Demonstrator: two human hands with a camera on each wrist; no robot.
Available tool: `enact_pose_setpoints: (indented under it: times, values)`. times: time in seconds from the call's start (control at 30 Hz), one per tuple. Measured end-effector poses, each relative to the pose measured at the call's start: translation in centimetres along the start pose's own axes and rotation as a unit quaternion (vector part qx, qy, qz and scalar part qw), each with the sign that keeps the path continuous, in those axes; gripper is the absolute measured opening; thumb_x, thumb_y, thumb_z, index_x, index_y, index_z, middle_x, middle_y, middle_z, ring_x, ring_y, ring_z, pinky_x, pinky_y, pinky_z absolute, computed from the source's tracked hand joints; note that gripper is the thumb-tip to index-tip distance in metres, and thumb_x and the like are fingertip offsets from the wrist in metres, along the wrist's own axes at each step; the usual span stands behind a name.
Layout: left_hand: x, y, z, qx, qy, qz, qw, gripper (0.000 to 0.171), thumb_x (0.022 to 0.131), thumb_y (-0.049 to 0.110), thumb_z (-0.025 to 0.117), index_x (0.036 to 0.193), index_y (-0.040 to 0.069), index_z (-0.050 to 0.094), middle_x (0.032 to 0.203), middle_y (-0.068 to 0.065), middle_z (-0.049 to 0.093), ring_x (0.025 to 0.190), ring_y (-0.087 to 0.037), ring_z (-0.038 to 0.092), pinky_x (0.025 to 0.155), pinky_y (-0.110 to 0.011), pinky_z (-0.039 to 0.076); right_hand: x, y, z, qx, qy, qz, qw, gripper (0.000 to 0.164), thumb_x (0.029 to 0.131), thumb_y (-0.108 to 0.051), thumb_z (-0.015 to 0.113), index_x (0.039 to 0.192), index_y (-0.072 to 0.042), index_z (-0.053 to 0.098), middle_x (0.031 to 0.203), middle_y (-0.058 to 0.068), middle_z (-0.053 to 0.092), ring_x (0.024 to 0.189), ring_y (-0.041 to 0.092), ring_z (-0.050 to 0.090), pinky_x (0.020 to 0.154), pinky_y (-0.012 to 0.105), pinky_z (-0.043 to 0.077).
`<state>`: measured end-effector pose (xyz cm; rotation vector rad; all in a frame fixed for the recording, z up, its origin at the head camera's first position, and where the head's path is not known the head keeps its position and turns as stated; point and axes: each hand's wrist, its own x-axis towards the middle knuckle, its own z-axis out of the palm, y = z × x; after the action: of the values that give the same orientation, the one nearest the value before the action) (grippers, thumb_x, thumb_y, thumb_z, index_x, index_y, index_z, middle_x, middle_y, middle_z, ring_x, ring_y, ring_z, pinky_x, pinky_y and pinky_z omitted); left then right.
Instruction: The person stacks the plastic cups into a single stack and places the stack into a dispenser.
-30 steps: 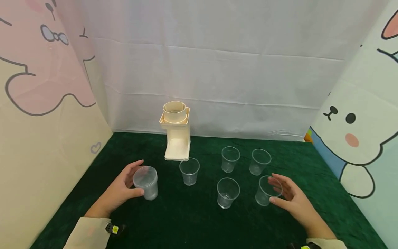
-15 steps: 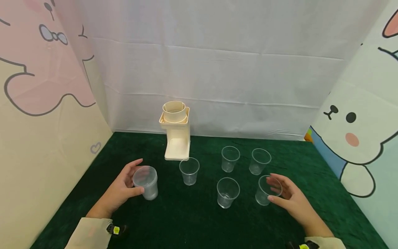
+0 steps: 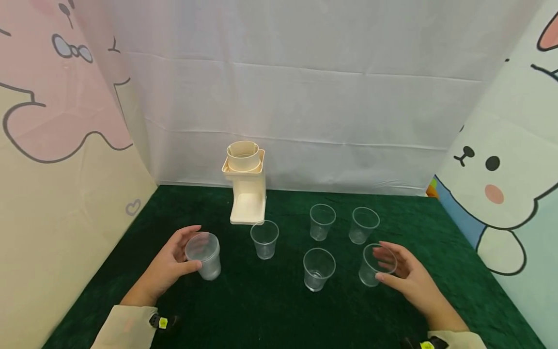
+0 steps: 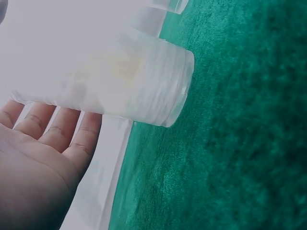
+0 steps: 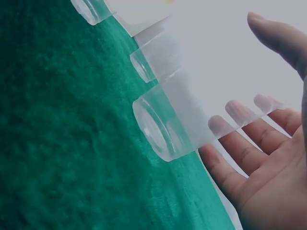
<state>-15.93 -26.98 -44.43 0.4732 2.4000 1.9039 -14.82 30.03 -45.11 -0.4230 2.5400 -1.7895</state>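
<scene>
At the left, my left hand [image 3: 176,261] curves round an upright stack of nested clear plastic cups [image 3: 210,264], with its thumb on the near side and its fingers on the far side. The left wrist view shows the stack's ringed side [image 4: 165,81]. Over at the right, my right hand [image 3: 407,274] is curled round a single clear plastic cup [image 3: 368,271]. Some of its fingers [image 5: 235,112] show through the wall in the right wrist view. The upper part of that cup is washed out there, so thumb contact is hard to tell.
Single clear cups stand upright between my hands: one near left [image 3: 265,242], one in front [image 3: 319,271], and two behind, left [image 3: 321,225] and right [image 3: 363,228]. A cream stand with a round holder [image 3: 248,194] stands at the back on the green cloth [image 3: 261,315], before a white curtain [image 3: 305,106].
The right hand and its cup have shifted very slightly. The left hand and the stack look still; the whole head view has drifted a little.
</scene>
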Motion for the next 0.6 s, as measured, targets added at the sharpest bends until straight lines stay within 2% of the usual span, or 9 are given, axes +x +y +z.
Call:
enact_pose_setpoints:
  times: [0.13, 0.33, 0.47, 0.6]
  values:
    - [0.0, 0.1, 0.1, 0.005, 0.008, -0.011, 0.9999, 0.069, 0.095, 0.001, 0.07, 0.154, 0.01, 0.036, 0.151, -0.019, 0.049, 0.125, -0.018, 0.056, 0.098, -0.025, 0.049, 0.0, -0.2, -0.2, 0.003, 0.001, -0.019, 1.0, 0.065, 0.096, -0.004, 0.071, 0.152, -0.003, 0.038, 0.144, 0.029, 0.05, 0.123, 0.004, 0.057, 0.095, 0.025, 0.052]
    - [-0.1, 0.3, 0.3, 0.007, 0.012, -0.036, 0.9993, 0.066, 0.095, 0.007, 0.072, 0.152, 0.004, 0.039, 0.148, -0.022, 0.048, 0.12, -0.023, 0.057, 0.093, -0.026, 0.052, 0.1, -1.3, -0.4, 0.032, 0.004, -0.052, 0.998, 0.062, 0.098, 0.004, 0.065, 0.153, -0.004, 0.038, 0.143, 0.009, 0.057, 0.125, 0.007, 0.058, 0.093, 0.024, 0.053]
    - [-0.2, 0.0, 0.3, -0.001, 0.011, -0.035, 0.9993, 0.062, 0.096, 0.005, 0.07, 0.151, 0.005, 0.041, 0.146, -0.023, 0.048, 0.121, -0.028, 0.057, 0.093, -0.026, 0.052, 0.4, -2.5, -0.5, 0.035, 0.018, -0.062, 0.997, 0.06, 0.099, 0.005, 0.063, 0.153, -0.007, 0.04, 0.14, 0.0, 0.058, 0.124, 0.007, 0.058, 0.092, 0.021, 0.052]
    - [-0.2, -0.4, 0.2, -0.004, 0.013, -0.03, 0.9995, 0.059, 0.097, 0.003, 0.067, 0.151, 0.005, 0.041, 0.144, -0.023, 0.049, 0.123, -0.031, 0.056, 0.093, -0.027, 0.052, 0.9, -3.7, -0.4, 0.015, 0.034, -0.067, 0.997, 0.059, 0.099, 0.004, 0.064, 0.152, -0.008, 0.041, 0.138, -0.002, 0.059, 0.124, 0.006, 0.058, 0.092, 0.019, 0.051]
